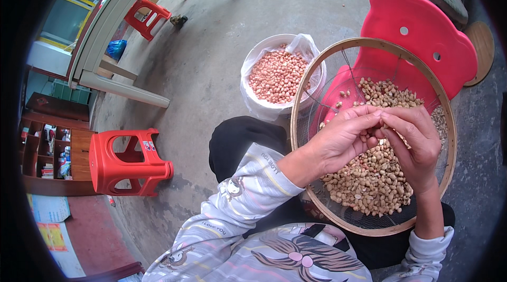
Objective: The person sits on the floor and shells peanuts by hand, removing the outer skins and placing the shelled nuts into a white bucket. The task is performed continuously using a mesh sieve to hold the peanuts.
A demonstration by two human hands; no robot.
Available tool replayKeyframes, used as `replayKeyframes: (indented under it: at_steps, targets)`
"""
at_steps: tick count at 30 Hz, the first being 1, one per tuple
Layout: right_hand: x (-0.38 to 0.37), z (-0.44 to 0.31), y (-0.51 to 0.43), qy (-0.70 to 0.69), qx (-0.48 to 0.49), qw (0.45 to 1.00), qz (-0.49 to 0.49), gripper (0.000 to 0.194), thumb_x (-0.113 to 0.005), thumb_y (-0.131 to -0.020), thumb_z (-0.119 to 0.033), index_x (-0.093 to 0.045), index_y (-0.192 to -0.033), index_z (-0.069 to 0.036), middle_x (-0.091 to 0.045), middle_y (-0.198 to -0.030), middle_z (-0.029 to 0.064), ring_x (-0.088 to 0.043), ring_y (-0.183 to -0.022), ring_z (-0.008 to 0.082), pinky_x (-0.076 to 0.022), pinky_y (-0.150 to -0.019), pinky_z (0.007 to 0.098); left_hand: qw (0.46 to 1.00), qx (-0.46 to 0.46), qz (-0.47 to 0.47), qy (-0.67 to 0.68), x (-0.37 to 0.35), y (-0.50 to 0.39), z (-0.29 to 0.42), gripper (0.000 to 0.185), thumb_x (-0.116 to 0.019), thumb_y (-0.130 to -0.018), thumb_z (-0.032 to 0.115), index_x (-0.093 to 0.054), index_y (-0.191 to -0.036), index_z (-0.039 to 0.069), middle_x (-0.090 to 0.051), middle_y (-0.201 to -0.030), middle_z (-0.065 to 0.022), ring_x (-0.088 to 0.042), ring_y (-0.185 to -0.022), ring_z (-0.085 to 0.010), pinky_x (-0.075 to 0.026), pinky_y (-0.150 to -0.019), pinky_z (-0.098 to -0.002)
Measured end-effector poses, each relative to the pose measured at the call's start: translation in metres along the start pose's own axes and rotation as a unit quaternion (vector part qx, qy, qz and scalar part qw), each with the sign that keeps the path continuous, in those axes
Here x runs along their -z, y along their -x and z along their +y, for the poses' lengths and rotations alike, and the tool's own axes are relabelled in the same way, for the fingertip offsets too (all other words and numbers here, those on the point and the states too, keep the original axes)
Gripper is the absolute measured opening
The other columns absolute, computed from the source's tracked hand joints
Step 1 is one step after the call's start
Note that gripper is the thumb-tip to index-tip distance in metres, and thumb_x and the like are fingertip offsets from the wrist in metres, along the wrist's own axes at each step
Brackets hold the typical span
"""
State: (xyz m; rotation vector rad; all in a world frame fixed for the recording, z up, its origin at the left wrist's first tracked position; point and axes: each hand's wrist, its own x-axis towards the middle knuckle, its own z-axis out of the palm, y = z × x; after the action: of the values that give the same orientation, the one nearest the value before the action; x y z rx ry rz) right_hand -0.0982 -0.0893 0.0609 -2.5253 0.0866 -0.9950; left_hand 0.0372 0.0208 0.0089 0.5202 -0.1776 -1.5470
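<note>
My left hand [342, 137] is over a round sieve [295, 113] with a wooden rim and wire mesh. Several reddish shelled peanuts [370, 138] rest in its curled fingers. My right hand [418, 137] meets it fingertip to fingertip, pinching a small peanut that the fingers mostly hide. Beneath both hands, a heap of unshelled peanuts [368, 187] covers much of the mesh, with a few pink kernels among them. Left of the sieve stands a white bucket [257, 50] lined with a clear plastic bag [303, 44], holding many shelled peanuts [277, 76].
A pinkish-red plastic chair [420, 16] stands partly under the sieve's far side. Broken shells [439, 123] show by the right rim. Two red plastic stools [130, 163] and a table [122, 87] are at left, near a wooden cabinet [81, 153]. The floor is concrete.
</note>
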Motion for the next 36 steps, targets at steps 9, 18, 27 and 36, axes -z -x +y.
replayKeyframes:
  at_steps: [9,18,27,36]
  targets:
    - [0.001,0.0,-0.002,0.052,0.055,0.997,-0.006,0.03,-0.075,-0.07,0.002,-0.069,-0.099,0.0,-0.068,-0.096,0.0092,-0.062,-0.077,0.0235,-0.0506,-0.063,0.0323,1.0,0.019,0.021,0.0,-0.001,0.001,0.0,0.02,-0.05,-0.102,0.022,-0.06,-0.111,0.007,-0.063,-0.097,-0.0005,-0.06,-0.087,-0.008,-0.052,-0.074,-0.0231]
    - [0.027,0.028,0.01,0.172,-0.032,0.985,0.005,0.024,-0.071,-0.075,0.004,-0.068,-0.098,-0.003,-0.065,-0.089,0.0094,-0.064,-0.078,0.0238,-0.0517,-0.065,0.0324,0.995,-0.056,0.063,-0.058,0.003,-0.003,0.017,0.028,-0.054,-0.1,0.017,-0.057,-0.121,0.0,-0.062,-0.092,0.0005,-0.057,-0.077,-0.0047,-0.048,-0.062,-0.0161]
    - [0.077,0.077,0.028,0.443,-0.179,0.878,-0.012,0.022,-0.065,-0.082,0.001,-0.065,-0.103,-0.004,-0.063,-0.098,0.0105,-0.063,-0.095,0.0247,-0.0491,-0.084,0.0359,0.985,-0.144,0.093,-0.017,0.008,0.009,0.047,0.036,-0.054,-0.1,0.019,-0.048,-0.129,-0.001,-0.052,-0.079,0.0017,-0.042,-0.061,-0.0045,-0.032,-0.048,-0.0177]
    - [-0.073,0.042,0.053,0.019,-0.162,0.962,-0.218,0.007,-0.065,-0.077,0.001,-0.067,-0.083,-0.001,-0.06,-0.083,0.0134,-0.062,-0.083,0.0314,-0.0511,-0.075,0.0413,0.984,-0.131,0.122,0.018,0.003,0.005,0.041,0.021,-0.052,-0.101,0.016,-0.057,-0.115,0.002,-0.056,-0.079,0.0001,-0.047,-0.058,-0.0047,-0.035,-0.046,-0.0183]
